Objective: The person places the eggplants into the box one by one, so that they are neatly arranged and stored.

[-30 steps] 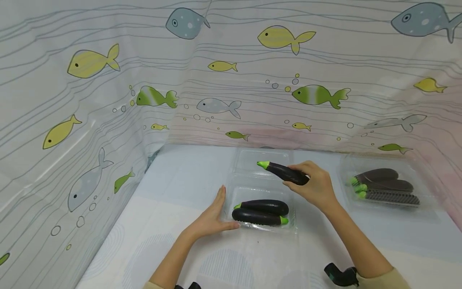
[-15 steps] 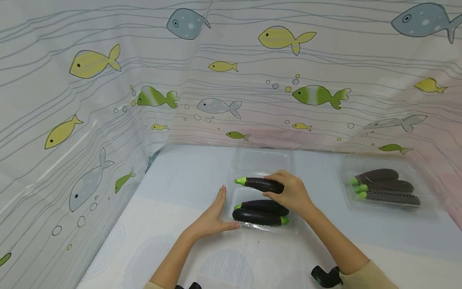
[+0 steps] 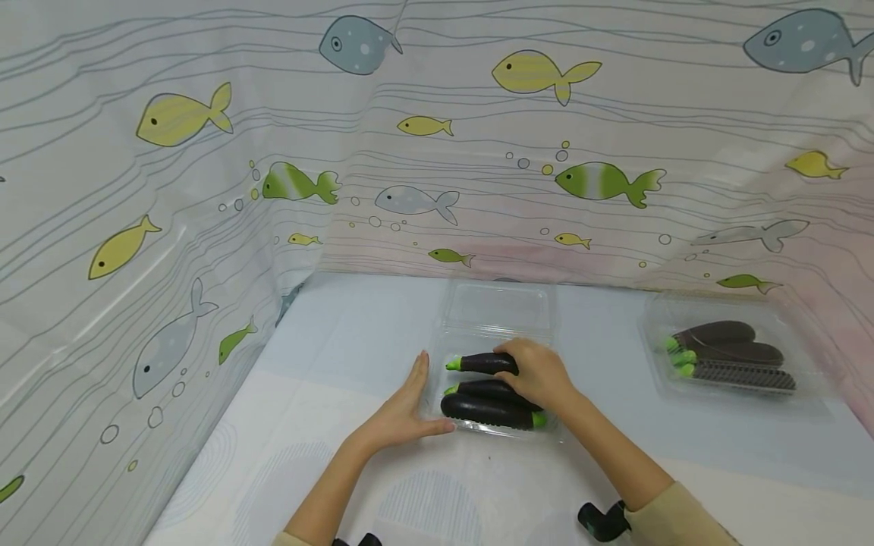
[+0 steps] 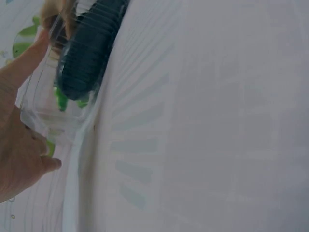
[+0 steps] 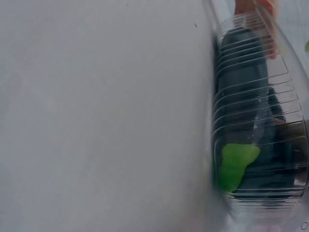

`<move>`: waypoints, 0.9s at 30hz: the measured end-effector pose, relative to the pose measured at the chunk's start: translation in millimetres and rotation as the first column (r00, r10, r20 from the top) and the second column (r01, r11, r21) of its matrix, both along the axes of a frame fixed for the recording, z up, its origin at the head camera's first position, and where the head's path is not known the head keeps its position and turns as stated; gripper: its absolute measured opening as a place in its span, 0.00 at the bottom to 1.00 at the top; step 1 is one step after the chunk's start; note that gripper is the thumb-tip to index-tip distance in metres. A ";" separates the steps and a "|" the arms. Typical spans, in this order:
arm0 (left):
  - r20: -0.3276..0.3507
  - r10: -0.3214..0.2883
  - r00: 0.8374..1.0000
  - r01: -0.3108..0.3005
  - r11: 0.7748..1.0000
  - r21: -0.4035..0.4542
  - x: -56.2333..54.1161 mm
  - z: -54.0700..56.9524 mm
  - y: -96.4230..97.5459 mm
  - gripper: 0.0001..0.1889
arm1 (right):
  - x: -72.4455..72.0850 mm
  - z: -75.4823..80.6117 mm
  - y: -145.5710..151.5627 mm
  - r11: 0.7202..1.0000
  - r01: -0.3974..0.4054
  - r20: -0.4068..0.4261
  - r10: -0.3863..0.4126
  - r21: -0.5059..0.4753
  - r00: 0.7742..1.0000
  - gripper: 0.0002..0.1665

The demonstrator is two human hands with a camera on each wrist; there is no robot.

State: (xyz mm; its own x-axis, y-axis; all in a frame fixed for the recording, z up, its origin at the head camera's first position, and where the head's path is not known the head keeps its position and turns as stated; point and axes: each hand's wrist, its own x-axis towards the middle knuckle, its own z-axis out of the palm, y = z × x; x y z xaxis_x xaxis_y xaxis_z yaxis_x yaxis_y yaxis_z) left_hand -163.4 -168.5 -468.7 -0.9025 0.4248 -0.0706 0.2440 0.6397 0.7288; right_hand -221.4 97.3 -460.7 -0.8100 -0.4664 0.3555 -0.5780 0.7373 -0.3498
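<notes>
In the head view, a clear plastic clamshell box (image 3: 478,431) lies with its lid (image 3: 501,303) folded back. Two dark eggplants (image 3: 488,412) with green stems lie side by side in its front half. My right hand (image 3: 542,373) grips a third eggplant (image 3: 481,363) by its right end, behind those two at the box. Its stem points left. My left hand (image 3: 396,421) rests at the box's left side, thumb and fingers spread along its edge. The left wrist view shows this hand (image 4: 21,145) touching the clear wall. Through the ribbed wall in the right wrist view shows an eggplant (image 5: 241,82).
A second clear plastic box (image 3: 658,379) at the right holds several eggplants (image 3: 724,353) under its clear plastic. Behind the table (image 3: 355,326) hangs a fish-printed curtain (image 3: 464,159), which also runs along the left side.
My right hand has carried the eggplant left and down, from above the box's right side to beside the other two. My left hand has stayed at the box's side.
</notes>
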 end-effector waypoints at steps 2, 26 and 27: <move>-0.001 0.000 1.000 0.000 1.000 0.004 0.1 0.5 0.3 0.65 | 0.0 -1.9 0.4 1.000 -0.006 0.024 0.006 0.019 1.000 0.22; -0.010 -0.001 1.000 0.001 1.000 -0.005 -0.4 1.1 1.6 0.65 | -18.3 10.2 45.2 0.895 -0.109 -0.122 0.062 -0.432 0.991 0.34; -0.009 0.000 1.000 0.000 1.000 -0.003 -0.2 1.0 1.6 0.65 | -19.1 10.8 47.0 0.890 -0.117 -0.137 0.062 -0.440 0.989 0.34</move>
